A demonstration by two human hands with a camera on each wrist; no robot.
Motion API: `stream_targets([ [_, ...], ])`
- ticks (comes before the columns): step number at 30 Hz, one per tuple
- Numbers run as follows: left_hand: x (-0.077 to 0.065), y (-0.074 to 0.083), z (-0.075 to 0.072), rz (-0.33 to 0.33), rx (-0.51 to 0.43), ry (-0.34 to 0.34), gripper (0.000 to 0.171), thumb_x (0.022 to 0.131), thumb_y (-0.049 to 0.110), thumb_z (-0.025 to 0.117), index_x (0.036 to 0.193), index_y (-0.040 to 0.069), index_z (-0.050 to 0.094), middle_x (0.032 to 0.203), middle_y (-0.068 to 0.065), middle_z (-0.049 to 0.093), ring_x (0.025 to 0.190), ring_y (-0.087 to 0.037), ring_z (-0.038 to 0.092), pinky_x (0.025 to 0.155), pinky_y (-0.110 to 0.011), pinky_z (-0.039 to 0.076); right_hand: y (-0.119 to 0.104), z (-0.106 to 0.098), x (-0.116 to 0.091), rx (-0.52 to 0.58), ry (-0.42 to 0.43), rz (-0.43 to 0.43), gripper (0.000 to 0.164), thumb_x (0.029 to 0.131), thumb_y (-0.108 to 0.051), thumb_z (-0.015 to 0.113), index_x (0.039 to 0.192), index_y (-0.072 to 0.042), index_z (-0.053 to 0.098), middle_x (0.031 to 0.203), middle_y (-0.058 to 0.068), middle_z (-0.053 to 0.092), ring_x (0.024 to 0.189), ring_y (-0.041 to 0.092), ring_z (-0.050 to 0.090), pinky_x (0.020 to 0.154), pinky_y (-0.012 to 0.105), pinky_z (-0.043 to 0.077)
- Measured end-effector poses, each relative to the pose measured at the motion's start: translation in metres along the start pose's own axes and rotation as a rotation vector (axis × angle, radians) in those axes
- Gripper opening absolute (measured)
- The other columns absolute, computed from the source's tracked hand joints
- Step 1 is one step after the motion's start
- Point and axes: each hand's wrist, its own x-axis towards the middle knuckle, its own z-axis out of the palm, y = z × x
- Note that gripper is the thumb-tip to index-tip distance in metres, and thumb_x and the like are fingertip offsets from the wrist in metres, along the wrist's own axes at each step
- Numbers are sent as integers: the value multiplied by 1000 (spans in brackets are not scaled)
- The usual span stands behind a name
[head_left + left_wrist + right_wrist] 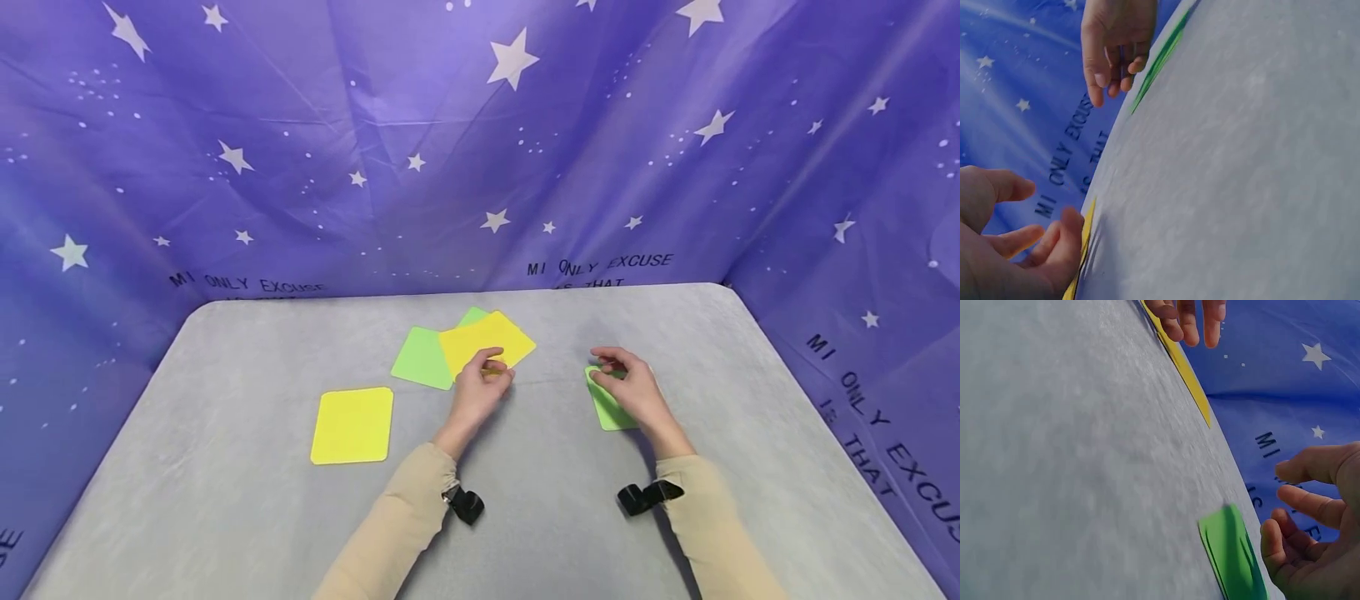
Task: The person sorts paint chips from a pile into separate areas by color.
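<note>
In the head view my left hand [482,387] hovers by the near edge of a yellow square sheet [480,340], its fingers loosely bent with nothing between them. That sheet overlaps a green square sheet [422,360], and a green corner [473,316] shows behind it. My right hand [633,387] is over a green piece [611,410], partly hiding it. Seen in the right wrist view, the green piece [1230,547] lies on the table with layered edges, and the right hand [1316,531] is apart from it, thumb and fingers spread and holding nothing.
A separate yellow square sheet [352,426] lies flat at the left of the grey table [540,517]. Purple star-printed cloth [420,108] hangs behind the table and at both sides. Each wrist wears a small black camera [465,504].
</note>
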Motion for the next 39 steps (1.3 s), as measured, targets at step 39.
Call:
stream_targets([
  [39, -3, -9, -34, -192, -517, 101, 41, 91, -8, 54, 130, -11, 43, 125, -29, 47, 93, -23, 58, 86, -39, 53, -37, 78, 44, 25, -245, 2, 71, 85, -3, 67, 147, 1, 34, 138, 28, 46, 118, 38, 48, 96, 46, 41],
])
